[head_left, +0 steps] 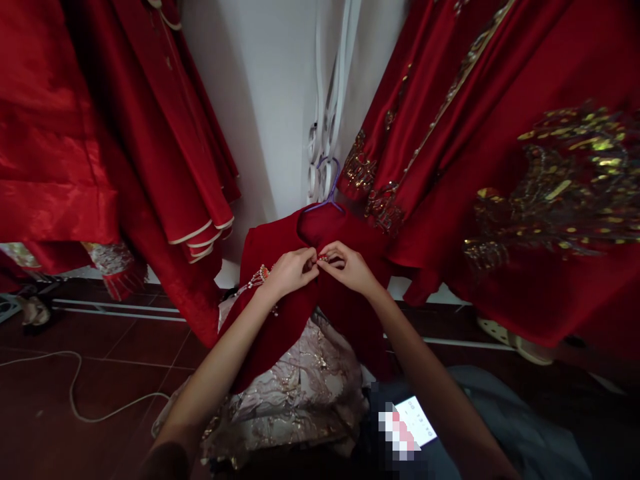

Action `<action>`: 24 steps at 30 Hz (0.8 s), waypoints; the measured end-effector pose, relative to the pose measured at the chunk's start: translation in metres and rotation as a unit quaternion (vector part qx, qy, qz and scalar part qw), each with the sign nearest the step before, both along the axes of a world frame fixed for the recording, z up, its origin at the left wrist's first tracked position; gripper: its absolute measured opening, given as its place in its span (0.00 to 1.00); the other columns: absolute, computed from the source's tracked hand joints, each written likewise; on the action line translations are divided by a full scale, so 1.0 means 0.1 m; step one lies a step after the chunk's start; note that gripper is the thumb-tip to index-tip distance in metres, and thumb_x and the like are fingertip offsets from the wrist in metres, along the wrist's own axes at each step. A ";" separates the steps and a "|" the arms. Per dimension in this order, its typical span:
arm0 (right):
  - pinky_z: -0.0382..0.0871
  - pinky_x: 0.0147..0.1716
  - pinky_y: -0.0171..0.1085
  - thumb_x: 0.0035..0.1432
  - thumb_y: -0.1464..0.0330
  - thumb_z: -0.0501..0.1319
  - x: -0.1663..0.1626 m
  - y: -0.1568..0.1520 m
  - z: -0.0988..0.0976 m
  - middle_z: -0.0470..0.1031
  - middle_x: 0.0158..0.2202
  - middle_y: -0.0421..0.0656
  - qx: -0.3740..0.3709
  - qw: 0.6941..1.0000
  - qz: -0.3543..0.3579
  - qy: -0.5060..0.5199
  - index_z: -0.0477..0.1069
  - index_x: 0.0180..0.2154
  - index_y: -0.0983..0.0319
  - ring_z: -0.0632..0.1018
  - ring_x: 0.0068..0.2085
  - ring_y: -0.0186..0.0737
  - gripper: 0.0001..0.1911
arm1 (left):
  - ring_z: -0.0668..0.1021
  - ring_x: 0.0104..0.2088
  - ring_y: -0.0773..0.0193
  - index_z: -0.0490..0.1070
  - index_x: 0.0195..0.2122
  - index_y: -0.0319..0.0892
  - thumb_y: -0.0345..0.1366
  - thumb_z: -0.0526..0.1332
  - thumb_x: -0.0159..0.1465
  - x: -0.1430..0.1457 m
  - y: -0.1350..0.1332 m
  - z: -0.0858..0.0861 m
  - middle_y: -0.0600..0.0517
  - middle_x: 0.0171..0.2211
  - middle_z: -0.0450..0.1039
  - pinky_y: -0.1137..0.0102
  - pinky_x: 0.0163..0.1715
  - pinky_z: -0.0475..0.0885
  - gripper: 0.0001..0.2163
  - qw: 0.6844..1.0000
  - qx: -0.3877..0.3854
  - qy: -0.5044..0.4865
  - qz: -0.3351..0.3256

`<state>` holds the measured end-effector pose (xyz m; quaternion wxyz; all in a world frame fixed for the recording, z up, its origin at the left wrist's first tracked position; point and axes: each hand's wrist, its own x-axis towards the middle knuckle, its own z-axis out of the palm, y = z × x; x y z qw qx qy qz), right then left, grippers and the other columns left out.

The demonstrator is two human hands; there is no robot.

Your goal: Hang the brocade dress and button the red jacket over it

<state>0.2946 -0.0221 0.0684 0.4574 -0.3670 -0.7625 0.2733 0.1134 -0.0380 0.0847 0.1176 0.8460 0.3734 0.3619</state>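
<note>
A dark red jacket (270, 337) hangs in front of me on a purple hanger (333, 195). My left hand (293, 272) pinches one front edge of it near the neckline. Opposite, my right hand (349, 268) pinches a small shiny red-and-gold piece (324, 258), perhaps a button, at the other front edge. The fingertips of both hands nearly meet, and they partly hide what lies between them. A beaded ornament (259, 275) shows on the jacket beside my left hand. Below the jacket lies pale fabric with a glittering pattern (313, 370).
Red garments hang on the left (165, 140) and right, the right one with gold sequins (575, 180). White scrolled metalwork (325, 133) stands by the wall. A pale cable (77, 387) crosses the tiled floor. A lit phone (417, 421) lies below my right forearm, near a clog (530, 348).
</note>
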 end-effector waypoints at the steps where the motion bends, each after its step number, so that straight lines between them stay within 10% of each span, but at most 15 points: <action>1: 0.75 0.33 0.37 0.50 0.61 0.62 0.00 -0.01 0.00 0.73 0.35 0.43 0.002 1.000 0.001 0.002 0.66 0.38 0.60 0.76 0.37 0.38 0.14 | 0.70 0.27 0.68 0.66 0.33 0.43 0.32 0.56 0.57 0.00 -0.01 0.00 0.53 0.28 0.68 0.74 0.29 0.63 0.03 1.000 -0.004 -0.001 -0.004; 8: 0.74 0.35 0.37 0.49 0.68 0.60 -0.02 0.00 0.05 0.70 0.34 0.41 0.053 0.998 0.015 -0.029 0.63 0.38 0.59 0.75 0.36 0.36 0.12 | 0.70 0.28 0.66 0.68 0.33 0.43 0.31 0.55 0.59 0.03 0.00 0.02 0.53 0.29 0.67 0.73 0.32 0.64 0.03 0.999 0.017 0.037 -0.017; 13: 0.74 0.34 0.38 0.52 0.67 0.56 -0.12 -0.06 -0.21 0.67 0.40 0.44 0.022 0.996 -0.072 0.050 0.57 0.45 0.59 0.74 0.38 0.37 0.17 | 0.70 0.45 0.61 0.65 0.48 0.44 0.37 0.57 0.61 0.05 -0.09 -0.26 0.47 0.44 0.64 0.66 0.49 0.65 0.14 0.997 -0.036 -0.054 0.028; 20: 0.69 0.45 0.50 0.42 0.71 0.62 -0.13 -0.71 -0.98 0.61 0.50 0.53 0.028 0.978 -0.192 -0.081 0.52 0.55 0.62 0.69 0.48 0.49 0.37 | 0.55 0.62 0.50 0.44 0.64 0.49 0.51 0.60 0.54 -0.41 -1.13 -0.61 0.42 0.59 0.50 0.55 0.58 0.53 0.39 0.964 -0.256 0.019 0.070; 24: 0.66 0.47 0.52 0.48 0.69 0.59 -0.14 -0.81 -1.13 0.63 0.49 0.54 0.044 0.958 -0.262 -0.107 0.56 0.55 0.62 0.68 0.50 0.52 0.31 | 0.45 0.64 0.41 0.43 0.64 0.53 0.56 0.66 0.43 -0.33 -1.50 -0.85 0.41 0.65 0.40 0.44 0.58 0.40 0.49 0.937 -0.279 0.118 0.176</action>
